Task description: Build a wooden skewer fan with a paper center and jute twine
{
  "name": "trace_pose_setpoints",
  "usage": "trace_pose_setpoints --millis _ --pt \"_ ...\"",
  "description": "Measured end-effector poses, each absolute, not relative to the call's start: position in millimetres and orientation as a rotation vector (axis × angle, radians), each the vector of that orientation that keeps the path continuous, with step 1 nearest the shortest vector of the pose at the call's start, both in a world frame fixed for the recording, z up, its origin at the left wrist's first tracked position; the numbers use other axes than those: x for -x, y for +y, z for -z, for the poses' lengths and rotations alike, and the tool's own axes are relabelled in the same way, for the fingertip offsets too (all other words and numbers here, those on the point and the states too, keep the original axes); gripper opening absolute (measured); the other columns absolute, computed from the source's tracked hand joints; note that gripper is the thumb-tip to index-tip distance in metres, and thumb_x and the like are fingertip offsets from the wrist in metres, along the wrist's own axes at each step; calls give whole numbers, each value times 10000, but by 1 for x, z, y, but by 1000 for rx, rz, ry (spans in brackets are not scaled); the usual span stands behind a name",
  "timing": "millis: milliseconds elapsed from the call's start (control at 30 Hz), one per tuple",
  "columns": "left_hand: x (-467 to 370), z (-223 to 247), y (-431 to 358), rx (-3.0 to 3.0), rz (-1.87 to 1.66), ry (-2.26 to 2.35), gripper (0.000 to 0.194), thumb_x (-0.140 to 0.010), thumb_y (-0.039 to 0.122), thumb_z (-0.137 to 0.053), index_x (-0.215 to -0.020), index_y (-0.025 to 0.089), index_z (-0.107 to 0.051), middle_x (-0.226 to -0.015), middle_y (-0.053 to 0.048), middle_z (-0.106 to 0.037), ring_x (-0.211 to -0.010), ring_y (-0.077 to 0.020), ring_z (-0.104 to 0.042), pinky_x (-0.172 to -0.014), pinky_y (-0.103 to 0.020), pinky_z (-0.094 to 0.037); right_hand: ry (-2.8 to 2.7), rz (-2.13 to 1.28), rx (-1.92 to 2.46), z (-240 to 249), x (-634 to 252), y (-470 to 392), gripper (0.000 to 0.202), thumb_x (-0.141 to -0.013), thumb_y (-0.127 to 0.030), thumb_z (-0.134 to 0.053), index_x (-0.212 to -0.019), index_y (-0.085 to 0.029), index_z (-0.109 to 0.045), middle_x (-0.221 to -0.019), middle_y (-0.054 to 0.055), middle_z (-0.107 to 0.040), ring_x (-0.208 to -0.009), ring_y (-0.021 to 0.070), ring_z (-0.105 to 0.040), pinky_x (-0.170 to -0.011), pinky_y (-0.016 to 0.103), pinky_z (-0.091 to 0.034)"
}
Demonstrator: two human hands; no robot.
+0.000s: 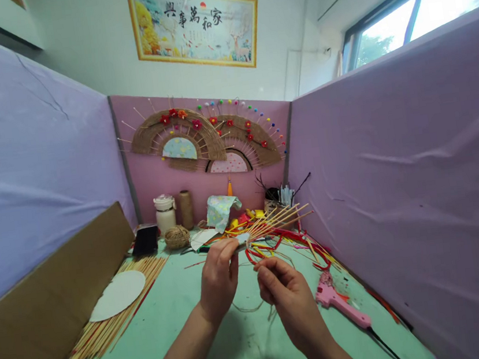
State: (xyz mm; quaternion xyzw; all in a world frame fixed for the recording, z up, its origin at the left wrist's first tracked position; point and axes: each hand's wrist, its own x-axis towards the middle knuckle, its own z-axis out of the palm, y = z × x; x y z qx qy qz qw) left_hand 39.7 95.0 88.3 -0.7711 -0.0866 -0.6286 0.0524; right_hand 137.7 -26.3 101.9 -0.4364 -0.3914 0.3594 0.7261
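Note:
My left hand [220,276] grips the pale blue base of a fan frame [243,238], whose thin wooden sticks [281,218] spread out to the right. Just below and to the right of that base, my right hand [280,282] is closed, thumb against fingers, on a thin twine. Loops of the twine [249,309] hang below and between the two hands. The hands are close but apart, over the middle of the green table [186,314].
At right lies a pink glue gun [342,304] with a black cord. Wooden sticks [105,330] and a white oval [120,294] lie left beside a cardboard strip [56,289]. Behind are a twine ball [177,237], a jar [166,214] and red and yellow scraps [248,218].

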Motion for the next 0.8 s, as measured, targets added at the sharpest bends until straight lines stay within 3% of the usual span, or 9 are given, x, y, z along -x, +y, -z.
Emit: trace_pose_setpoints --millis 800 --pt "-46 -81 96 2426 2118 -374 366 -854 90 -615 -1188 208 -525 -1043 -67 -651 -999 -174 -627 -889 -342 -542 -847 -539 1062 -113 -169 5 293 -733 -458 -714 -748 -175 -639 -600 -45 -508 -533 91 -385 -472 220 -303"
